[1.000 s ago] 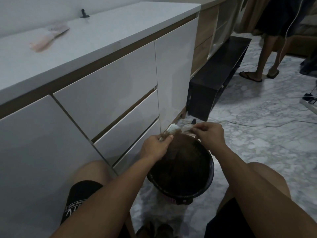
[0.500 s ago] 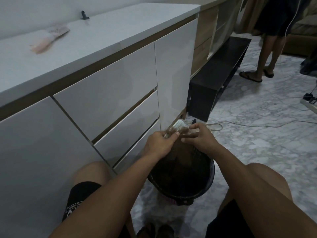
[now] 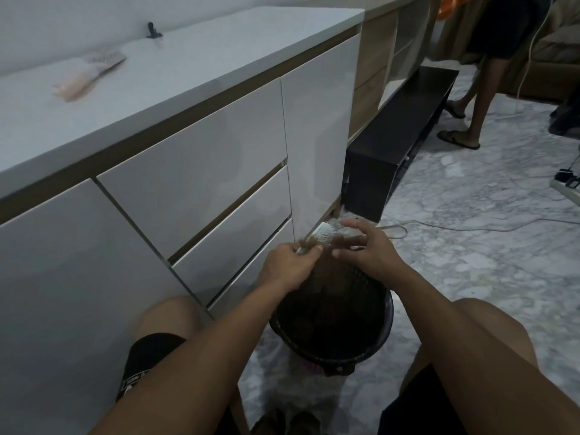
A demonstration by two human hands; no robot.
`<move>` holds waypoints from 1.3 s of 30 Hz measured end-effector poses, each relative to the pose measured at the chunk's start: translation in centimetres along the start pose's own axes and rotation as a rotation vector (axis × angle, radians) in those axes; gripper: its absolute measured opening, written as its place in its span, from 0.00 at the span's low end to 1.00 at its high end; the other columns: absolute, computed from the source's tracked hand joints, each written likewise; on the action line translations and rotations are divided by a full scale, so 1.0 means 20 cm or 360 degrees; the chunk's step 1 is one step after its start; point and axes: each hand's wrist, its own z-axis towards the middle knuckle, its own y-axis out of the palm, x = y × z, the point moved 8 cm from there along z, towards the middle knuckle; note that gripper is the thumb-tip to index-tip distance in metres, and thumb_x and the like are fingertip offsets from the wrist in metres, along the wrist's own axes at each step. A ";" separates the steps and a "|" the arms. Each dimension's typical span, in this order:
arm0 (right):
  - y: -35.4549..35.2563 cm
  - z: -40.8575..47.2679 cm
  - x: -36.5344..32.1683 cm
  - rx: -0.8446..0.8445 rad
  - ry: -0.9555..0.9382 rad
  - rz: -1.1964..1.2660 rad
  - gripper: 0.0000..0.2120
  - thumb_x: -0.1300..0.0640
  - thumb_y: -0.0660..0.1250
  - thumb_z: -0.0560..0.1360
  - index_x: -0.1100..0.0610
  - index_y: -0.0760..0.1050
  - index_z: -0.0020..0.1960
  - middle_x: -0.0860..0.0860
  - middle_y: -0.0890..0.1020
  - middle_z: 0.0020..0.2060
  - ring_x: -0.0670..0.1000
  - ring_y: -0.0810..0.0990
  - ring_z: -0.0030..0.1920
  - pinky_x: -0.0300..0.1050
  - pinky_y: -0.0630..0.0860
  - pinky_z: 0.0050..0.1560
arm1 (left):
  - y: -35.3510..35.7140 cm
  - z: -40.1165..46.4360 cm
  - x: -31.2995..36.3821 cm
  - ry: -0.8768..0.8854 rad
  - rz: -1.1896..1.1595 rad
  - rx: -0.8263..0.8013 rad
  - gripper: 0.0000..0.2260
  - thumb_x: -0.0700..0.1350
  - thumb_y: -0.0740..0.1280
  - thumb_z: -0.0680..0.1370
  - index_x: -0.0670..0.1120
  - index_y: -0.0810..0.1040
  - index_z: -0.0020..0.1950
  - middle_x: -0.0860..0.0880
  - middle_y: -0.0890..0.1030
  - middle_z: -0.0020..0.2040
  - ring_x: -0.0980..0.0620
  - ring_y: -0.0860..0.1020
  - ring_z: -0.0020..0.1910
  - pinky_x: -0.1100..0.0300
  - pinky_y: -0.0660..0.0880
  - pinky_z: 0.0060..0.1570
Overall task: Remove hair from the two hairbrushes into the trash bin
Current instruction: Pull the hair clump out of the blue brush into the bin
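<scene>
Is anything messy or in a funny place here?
Nothing is spilled or broken. The pale pink hairbrush just lies alone on the white countertop, and a thin white cable trails loose across the marble floor.

A white hairbrush [image 3: 323,235] with brown hair in its bristles is held tilted over the dark mesh trash bin [image 3: 332,324], while a pink hairbrush [image 3: 89,74] lies flat on the white counter.

My right hand [image 3: 367,246] has opened, its fingers [image 3: 351,222] spread over the white brush [image 3: 324,235]. It was pinching before
</scene>
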 end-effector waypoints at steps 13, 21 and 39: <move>-0.15 0.03 0.08 0.0438 0.0192 -0.0050 0.11 0.62 0.74 0.71 0.46 0.83 0.40 0.49 0.87 0.43 0.51 0.85 0.47 0.54 0.81 0.55 | -0.01 0.03 -0.02 -0.0131 -0.0166 -0.0037 0.15 0.54 0.67 0.76 0.42 0.79 0.40 0.45 0.80 0.34 0.48 0.76 0.23 0.58 0.73 0.29; 0.03 -0.02 0.01 -0.0071 0.0217 0.0014 0.20 0.69 0.66 0.70 0.54 0.75 0.58 0.52 0.82 0.49 0.49 0.80 0.46 0.41 0.78 0.41 | 0.02 0.01 0.02 -0.0169 -0.0304 -0.0132 0.14 0.54 0.66 0.76 0.44 0.78 0.41 0.44 0.79 0.36 0.49 0.76 0.24 0.63 0.68 0.22; 0.04 0.00 0.03 -0.0205 0.0153 -0.0752 0.06 0.55 0.68 0.76 0.52 0.84 0.44 0.50 0.82 0.37 0.50 0.81 0.41 0.44 0.75 0.42 | 0.04 0.04 0.02 -0.0072 -0.0268 0.0138 0.19 0.60 0.64 0.74 0.45 0.80 0.39 0.45 0.80 0.34 0.45 0.78 0.31 0.48 0.80 0.38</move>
